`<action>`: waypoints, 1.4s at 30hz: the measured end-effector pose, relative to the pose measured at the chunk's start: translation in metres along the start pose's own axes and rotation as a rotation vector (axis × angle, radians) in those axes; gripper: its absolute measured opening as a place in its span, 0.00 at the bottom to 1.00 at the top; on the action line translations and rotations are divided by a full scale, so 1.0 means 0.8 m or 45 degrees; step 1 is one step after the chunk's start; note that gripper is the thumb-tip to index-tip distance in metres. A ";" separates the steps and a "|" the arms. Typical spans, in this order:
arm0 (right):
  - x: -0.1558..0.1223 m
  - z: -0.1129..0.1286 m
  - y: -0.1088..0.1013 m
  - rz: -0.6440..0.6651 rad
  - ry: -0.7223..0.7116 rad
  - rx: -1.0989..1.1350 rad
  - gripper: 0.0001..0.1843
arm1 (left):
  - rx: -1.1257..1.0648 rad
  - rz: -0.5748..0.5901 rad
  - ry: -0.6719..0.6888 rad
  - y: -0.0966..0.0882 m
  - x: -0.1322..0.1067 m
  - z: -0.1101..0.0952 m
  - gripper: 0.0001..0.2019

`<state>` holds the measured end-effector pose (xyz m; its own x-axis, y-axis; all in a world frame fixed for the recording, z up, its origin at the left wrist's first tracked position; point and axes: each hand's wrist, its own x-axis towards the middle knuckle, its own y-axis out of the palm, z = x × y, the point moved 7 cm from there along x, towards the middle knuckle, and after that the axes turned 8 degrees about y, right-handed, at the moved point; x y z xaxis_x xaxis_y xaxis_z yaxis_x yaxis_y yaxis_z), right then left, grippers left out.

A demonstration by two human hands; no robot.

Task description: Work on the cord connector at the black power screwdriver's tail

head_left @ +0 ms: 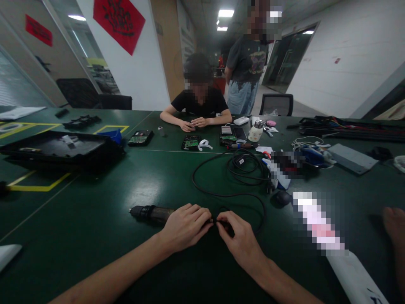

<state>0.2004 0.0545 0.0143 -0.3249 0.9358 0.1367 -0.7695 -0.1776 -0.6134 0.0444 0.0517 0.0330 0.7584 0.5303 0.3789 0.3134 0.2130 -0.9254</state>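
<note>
A dark, cylindrical handheld electric driver (155, 214) with a ribbed collar and a metal tip is held on the dark green counter (164, 261) by a bare left hand (190, 223), its tip pointed away from the wrist. The driver's rear half is hidden under that hand, whose fingers are laid side by side and closed over it. Just right of the driver, a small dark piece (217, 220) is pinched between the thumb and curled index finger of the right hand (242, 236), almost touching the left fingertips; whether it is joined to the cable cannot be told.

A long black rubbery cable (229, 195) is coiled beyond and to the right of the driver, and its near loop is passed behind the right hand. Beyond the driver and to its left, a large, shallow black tray (104, 157) is set down, with a black box bearing a green circuit board (141, 138) placed straight beyond the driver. At the counter's far side, well beyond the driver, a seated person in a black short-sleeved top (205, 101) is seen, and a standing person in pale blue jeans (245, 76) is shown behind.
</note>
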 end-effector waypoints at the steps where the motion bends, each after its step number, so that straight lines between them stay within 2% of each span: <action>1: 0.000 0.000 0.000 0.001 0.001 0.003 0.07 | -0.009 0.010 0.011 0.000 0.000 -0.001 0.11; 4: 0.000 0.001 -0.002 -0.003 0.000 0.005 0.07 | -0.016 0.026 0.056 0.001 0.001 -0.004 0.13; 9: 0.001 0.000 0.000 0.014 -0.009 -0.006 0.07 | 0.051 0.006 0.011 0.002 -0.001 -0.001 0.11; 14: 0.001 -0.004 0.002 -0.011 -0.015 -0.010 0.06 | 0.013 0.009 0.055 0.003 -0.001 -0.004 0.11; 18: 0.001 -0.002 0.001 -0.008 -0.014 -0.011 0.07 | 0.031 -0.008 0.000 0.003 -0.001 0.000 0.10; 23: 0.001 0.000 -0.001 -0.011 -0.017 0.001 0.07 | -0.015 -0.009 0.049 0.004 -0.001 -0.003 0.12; 28: 0.001 -0.001 0.000 -0.003 -0.023 -0.014 0.07 | 0.035 -0.034 -0.006 0.002 -0.001 0.000 0.09; 33: 0.001 0.001 -0.001 0.001 -0.025 -0.026 0.07 | 0.003 -0.008 0.053 0.001 0.000 -0.004 0.12; 38: 0.001 0.001 -0.001 -0.002 -0.024 -0.024 0.08 | 0.059 -0.040 0.001 0.002 -0.001 -0.001 0.10; 42: 0.002 -0.001 -0.001 -0.018 -0.019 -0.018 0.08 | 0.013 -0.020 0.065 0.003 -0.001 -0.004 0.11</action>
<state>0.2014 0.0561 0.0142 -0.3225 0.9334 0.1573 -0.7665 -0.1600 -0.6220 0.0466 0.0495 0.0304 0.7815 0.4847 0.3929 0.3199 0.2294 -0.9193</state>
